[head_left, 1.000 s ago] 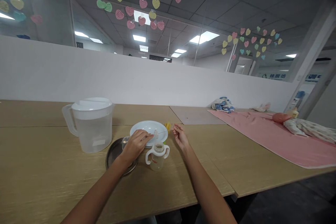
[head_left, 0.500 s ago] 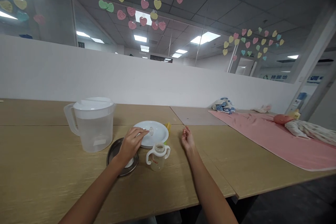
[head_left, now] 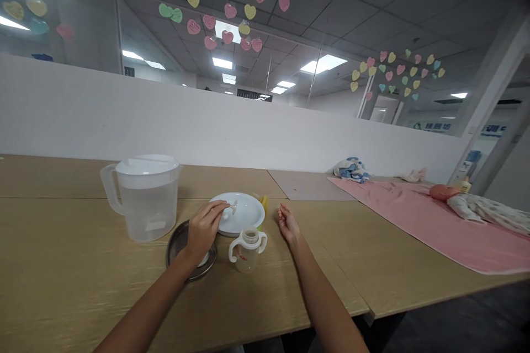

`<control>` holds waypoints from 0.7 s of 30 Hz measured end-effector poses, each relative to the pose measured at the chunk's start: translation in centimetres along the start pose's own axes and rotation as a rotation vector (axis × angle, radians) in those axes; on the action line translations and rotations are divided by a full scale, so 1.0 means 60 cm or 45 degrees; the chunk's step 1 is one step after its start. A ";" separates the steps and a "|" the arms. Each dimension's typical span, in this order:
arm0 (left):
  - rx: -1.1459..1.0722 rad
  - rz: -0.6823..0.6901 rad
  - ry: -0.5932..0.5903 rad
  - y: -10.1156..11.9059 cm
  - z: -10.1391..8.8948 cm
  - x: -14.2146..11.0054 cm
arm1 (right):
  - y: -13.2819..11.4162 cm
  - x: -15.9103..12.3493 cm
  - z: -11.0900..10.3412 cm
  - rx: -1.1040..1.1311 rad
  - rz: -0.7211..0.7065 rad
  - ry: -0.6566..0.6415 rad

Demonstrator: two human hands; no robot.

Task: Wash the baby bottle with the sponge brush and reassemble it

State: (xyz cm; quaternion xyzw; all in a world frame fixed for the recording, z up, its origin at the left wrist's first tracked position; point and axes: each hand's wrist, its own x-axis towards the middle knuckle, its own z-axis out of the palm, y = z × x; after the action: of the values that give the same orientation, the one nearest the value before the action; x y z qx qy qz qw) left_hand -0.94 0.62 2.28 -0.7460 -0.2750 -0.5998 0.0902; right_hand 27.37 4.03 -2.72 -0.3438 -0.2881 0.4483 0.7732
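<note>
Over the white bowl (head_left: 248, 215), my left hand (head_left: 203, 231) pinches a small, clear piece that looks like a bottle nipple (head_left: 234, 207), its round flared end facing out. In front of the bowl stands a clear baby bottle (head_left: 247, 258) without a lid, with white handles (head_left: 232, 251) on both sides. My right hand (head_left: 289, 224) rests to the right of the bowl, fingers curled in and nothing visible in them. Beneath my left wrist lies a steel dish (head_left: 176, 242) with a white item partly hidden in it.
A lidded clear pitcher (head_left: 151, 198) with water stands on the left. Something yellow (head_left: 264, 202) shows behind the bowl. To the right, a pink cloth (head_left: 397, 215) bears a doll (head_left: 476, 205) in pale clothes. A blue-and-white cloth (head_left: 351, 169) lies crumpled by the wall.
My left hand has shifted slightly left, and the clear piece has turned in its fingers. My right hand has moved a little left and stays curled.
</note>
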 end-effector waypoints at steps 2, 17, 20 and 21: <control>-0.021 0.009 -0.032 -0.004 0.003 -0.003 | 0.000 -0.001 0.001 0.004 0.024 0.031; 0.107 -0.123 -0.507 -0.038 0.026 -0.016 | 0.004 -0.003 0.004 0.011 0.105 0.136; 0.114 -0.250 -0.593 -0.036 0.024 -0.016 | 0.004 -0.004 0.005 0.001 0.098 0.135; 0.112 -0.283 -0.613 -0.035 0.023 -0.015 | 0.004 -0.004 0.006 -0.004 0.097 0.134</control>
State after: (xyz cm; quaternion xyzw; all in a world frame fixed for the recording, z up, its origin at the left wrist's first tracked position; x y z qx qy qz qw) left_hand -0.99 2.76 0.65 -0.8278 -0.3944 -0.3987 -0.0121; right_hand 26.88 3.97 -2.73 -0.3788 -0.2345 0.4581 0.7692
